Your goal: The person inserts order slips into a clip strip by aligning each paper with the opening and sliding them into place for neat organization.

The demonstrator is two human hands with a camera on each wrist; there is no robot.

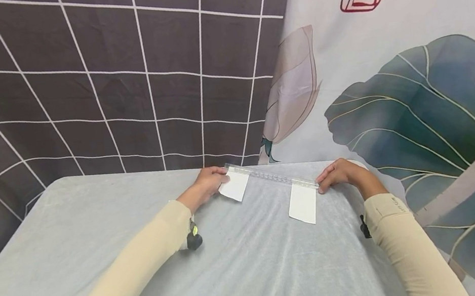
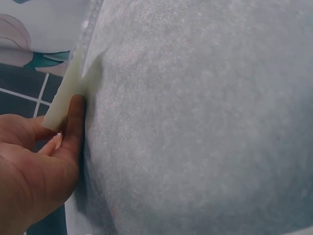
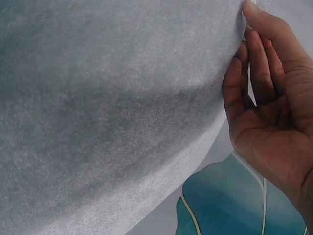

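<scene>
While the left grip [image 1: 208, 181] and the right grip [image 1: 342, 175] reach toward the far edge of the table [image 1: 278, 264], a clear strip [image 1: 270, 177] that looks like a ruler spans the space between them, near the far right corner. Its left end lies close to the far edge and its right end comes nearer the person, so it runs at a slant. Along it sit the left paper [image 1: 235, 185] and the right paper [image 1: 303, 203], both white, one near each end.

The left grip pinches the left paper between thumb and fingers; whether it also holds the strip's end, I cannot tell. The right grip pinches the strip's right end. In the left wrist view, the left paper stands tilted away from the table's surface.

The step in hand appears to be positioning the strip with both papers along it. The next move probably calls for both grips to travel together, so that the strip does not twist and neither paper creases or slips.
</scene>
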